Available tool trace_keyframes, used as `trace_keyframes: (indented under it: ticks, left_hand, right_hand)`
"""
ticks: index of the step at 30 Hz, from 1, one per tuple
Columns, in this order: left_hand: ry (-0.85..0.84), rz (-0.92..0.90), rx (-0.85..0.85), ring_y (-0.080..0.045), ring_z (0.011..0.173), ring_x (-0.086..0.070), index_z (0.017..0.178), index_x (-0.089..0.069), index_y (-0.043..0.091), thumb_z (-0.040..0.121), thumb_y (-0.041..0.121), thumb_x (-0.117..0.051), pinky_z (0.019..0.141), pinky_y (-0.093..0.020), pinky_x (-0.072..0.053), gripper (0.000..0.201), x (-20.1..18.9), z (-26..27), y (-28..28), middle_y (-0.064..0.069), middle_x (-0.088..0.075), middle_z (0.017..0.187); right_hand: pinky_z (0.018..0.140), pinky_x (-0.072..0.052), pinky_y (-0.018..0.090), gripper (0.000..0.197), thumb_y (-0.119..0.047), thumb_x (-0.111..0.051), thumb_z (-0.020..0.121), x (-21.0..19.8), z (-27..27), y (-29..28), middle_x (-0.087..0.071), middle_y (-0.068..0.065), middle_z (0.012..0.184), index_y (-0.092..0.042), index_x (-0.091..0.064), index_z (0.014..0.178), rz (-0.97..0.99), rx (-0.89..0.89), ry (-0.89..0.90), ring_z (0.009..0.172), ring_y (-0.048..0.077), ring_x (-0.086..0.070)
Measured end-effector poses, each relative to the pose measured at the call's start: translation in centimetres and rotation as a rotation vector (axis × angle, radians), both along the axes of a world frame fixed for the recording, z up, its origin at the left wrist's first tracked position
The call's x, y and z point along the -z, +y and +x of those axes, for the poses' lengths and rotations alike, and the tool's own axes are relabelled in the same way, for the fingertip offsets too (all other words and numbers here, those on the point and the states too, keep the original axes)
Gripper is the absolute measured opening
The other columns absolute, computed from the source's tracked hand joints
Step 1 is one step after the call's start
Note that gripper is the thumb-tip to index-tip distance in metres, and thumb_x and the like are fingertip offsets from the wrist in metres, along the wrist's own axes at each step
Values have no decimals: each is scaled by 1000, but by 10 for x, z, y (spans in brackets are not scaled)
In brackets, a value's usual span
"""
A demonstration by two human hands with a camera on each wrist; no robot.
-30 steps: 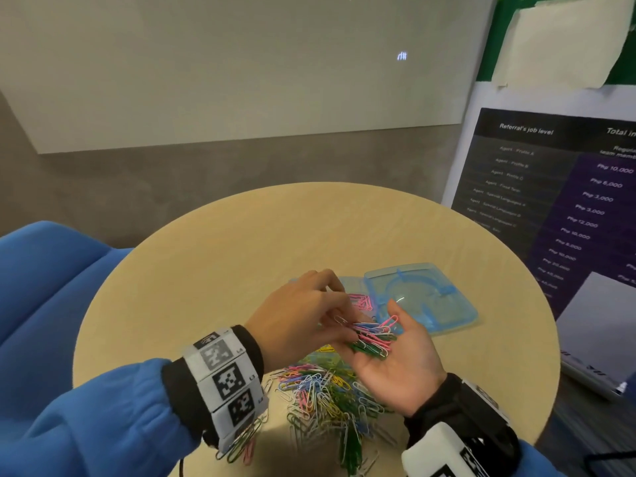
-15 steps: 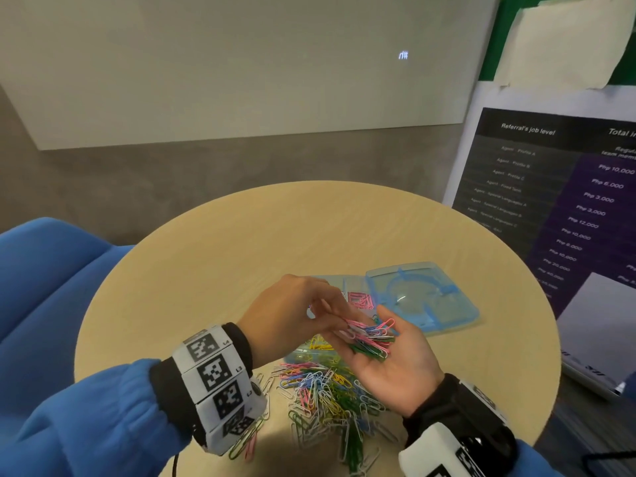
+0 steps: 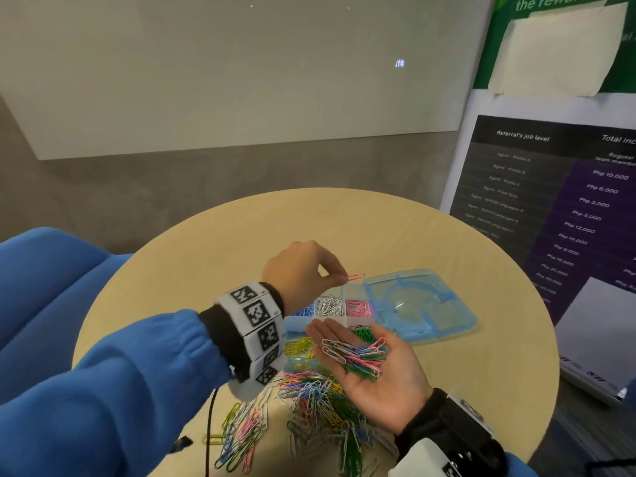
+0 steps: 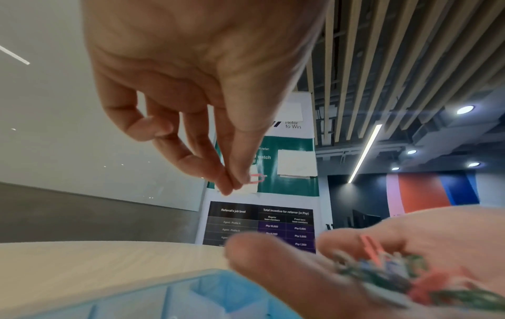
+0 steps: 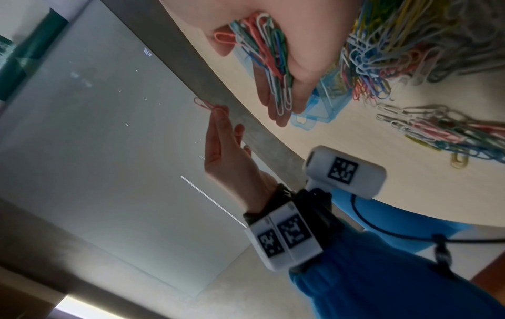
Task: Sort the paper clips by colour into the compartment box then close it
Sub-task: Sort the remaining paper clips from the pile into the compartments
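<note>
Pinching a single pink clip (image 3: 356,276) between thumb and forefinger, left hand (image 3: 303,270) raised above the far side of the compartment box (image 3: 296,323), the clip sticking out to the right toward the pink compartment (image 3: 358,308); remaining fingers loosely curled clear of the pinch, as seen in the left wrist view. Judged to be carrying the clip for release over that compartment, which already holds pink clips, with white ones in the cell just to its left and yellow and green in the nearer cells. Right hand (image 3: 375,370) held palm up, fingers straight and apart, just near of the box, serving as a tray for a mixed handful of clips (image 3: 354,356) in pink, green, white and blue; kept flat and level, presumably so nothing slides off and each colour can be picked out one at a time. Large unsorted heap of clips (image 3: 309,411) lying on the round desk (image 3: 206,263) on the near side, partly beneath the right hand. Lid (image 3: 420,304) of the box lying open and flat to the right, clear of the compartments, leaving every cell reachable from above. Sorting assessed as well short of finished; closing not yet due. Risk noted: clips linking together, so that one lift drags a wrong colour along.
</note>
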State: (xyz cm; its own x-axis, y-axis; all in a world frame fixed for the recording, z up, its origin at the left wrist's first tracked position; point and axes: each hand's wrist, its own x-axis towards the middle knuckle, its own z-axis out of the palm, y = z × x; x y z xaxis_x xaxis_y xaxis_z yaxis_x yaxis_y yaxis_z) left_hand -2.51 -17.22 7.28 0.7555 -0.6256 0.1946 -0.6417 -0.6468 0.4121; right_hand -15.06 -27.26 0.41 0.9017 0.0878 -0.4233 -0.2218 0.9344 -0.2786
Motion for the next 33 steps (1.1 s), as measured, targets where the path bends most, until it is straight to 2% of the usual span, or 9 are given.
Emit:
trace_keyframes:
  ticks: [3,8,11,15,17,20,24,29,33]
  left_hand:
    - [40,84,35,-9,78,-63,102,-76,36,87,50,-66,64,-25,-44,22,-2,6,-10,21,-66,79]
    - [109,65,278,-4,78,-61,98,-77,36,86,43,-70,73,-32,-52,15,8,-15,-4,14,-68,95]
    - [110,28,354,-3,79,-60,98,-75,35,84,42,-73,76,-37,-52,16,17,-26,2,13,-63,97]
    - [89,-30,413,-6,94,-57,112,-71,32,84,40,-73,84,-33,-50,28,23,-36,2,10,-61,107]
    - [82,-43,389,-5,91,-55,108,-72,29,85,36,-73,82,-30,-49,23,23,-38,0,10,-63,103]
    - [122,-121,355,-4,78,-56,91,-76,28,84,27,-75,71,-23,-48,7,21,-38,-2,11,-69,86]
    - [225,-83,420,6,71,-54,90,-73,24,85,23,-74,65,-10,-41,5,21,-40,-3,10,-70,86]
    - [362,-149,398,2,63,-55,98,-71,14,82,12,-76,66,-25,-52,17,26,-37,-6,3,-72,85]
    - [447,-222,362,-5,67,-64,99,-72,11,81,14,-79,65,-15,-48,21,21,-32,-7,-4,-75,87]
  right_hand:
    - [106,-39,48,65,-44,-36,100,-1,1,-5,-60,33,122,15,-54,123,21,13,8,120,43,-55]
    - [113,-35,47,65,-46,-40,99,-5,3,-15,-61,28,122,12,-57,123,32,61,4,119,40,-56]
    - [110,-38,48,60,-44,-43,99,-4,4,-15,-59,25,129,7,-57,126,25,63,-13,123,36,-55]
    - [93,-52,46,49,-37,-42,101,-5,3,-9,-67,22,109,6,-66,107,-60,23,-61,97,33,-68]
    - [97,-51,45,47,-33,-41,101,-5,3,-6,-65,23,113,5,-67,104,-76,0,-83,103,33,-66]
    - [104,-45,46,42,-34,-42,101,-5,3,-4,-59,21,130,-4,-63,122,-78,3,-97,121,33,-57]
    - [101,-47,47,40,-36,-44,100,-1,5,-4,-60,22,128,-6,-60,121,-84,14,-71,121,34,-58]
    - [107,-41,48,41,-38,-48,98,1,4,-6,-63,19,118,-3,-66,110,-81,-14,-49,114,34,-61]
    - [102,-44,50,52,-44,-38,102,-3,4,-8,-60,25,129,-3,-62,125,-79,5,-12,118,37,-57]
